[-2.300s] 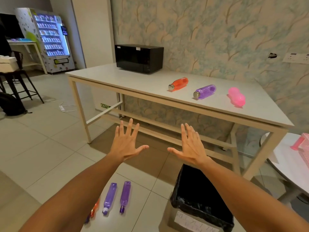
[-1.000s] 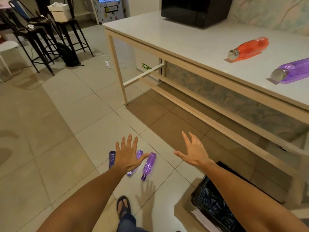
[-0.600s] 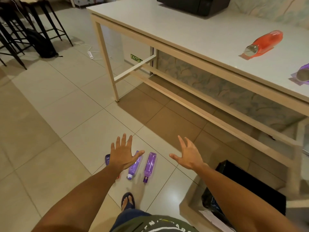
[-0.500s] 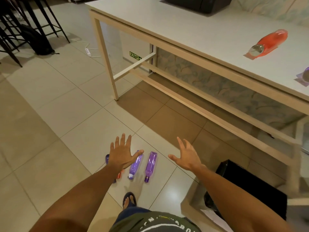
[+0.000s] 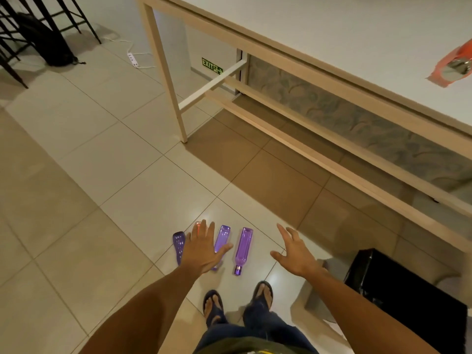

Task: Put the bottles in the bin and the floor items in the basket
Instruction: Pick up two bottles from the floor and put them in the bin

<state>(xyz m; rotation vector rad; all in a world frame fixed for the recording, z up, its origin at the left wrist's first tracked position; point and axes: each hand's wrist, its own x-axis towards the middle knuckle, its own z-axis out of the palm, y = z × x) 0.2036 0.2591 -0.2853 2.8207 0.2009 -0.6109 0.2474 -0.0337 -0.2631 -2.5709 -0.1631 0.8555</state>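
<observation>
Several bottles lie side by side on the floor tiles in front of my feet: a purple bottle (image 5: 243,247) on the right, a second purple bottle (image 5: 222,238) beside it, an orange one (image 5: 198,224) mostly hidden under my left hand, and a dark purple one (image 5: 178,245) at the left. My left hand (image 5: 203,249) hovers flat over them with fingers spread. My right hand (image 5: 295,251) is open, to the right of the bottles, holding nothing. A black-lined bin (image 5: 406,300) stands at the lower right. An orange bottle (image 5: 457,65) lies on the white table (image 5: 332,34).
The table's leg (image 5: 167,75) and lower rails (image 5: 332,159) stand just beyond the bottles. A black bag (image 5: 48,44) and chair legs are at the far left, with a power strip (image 5: 133,60) on the floor. My sandalled feet (image 5: 237,300) are behind the bottles.
My view has tilted further down and closer to the floor. Both hands have lowered toward the bottles, the left one now over the orange and purple ones.
</observation>
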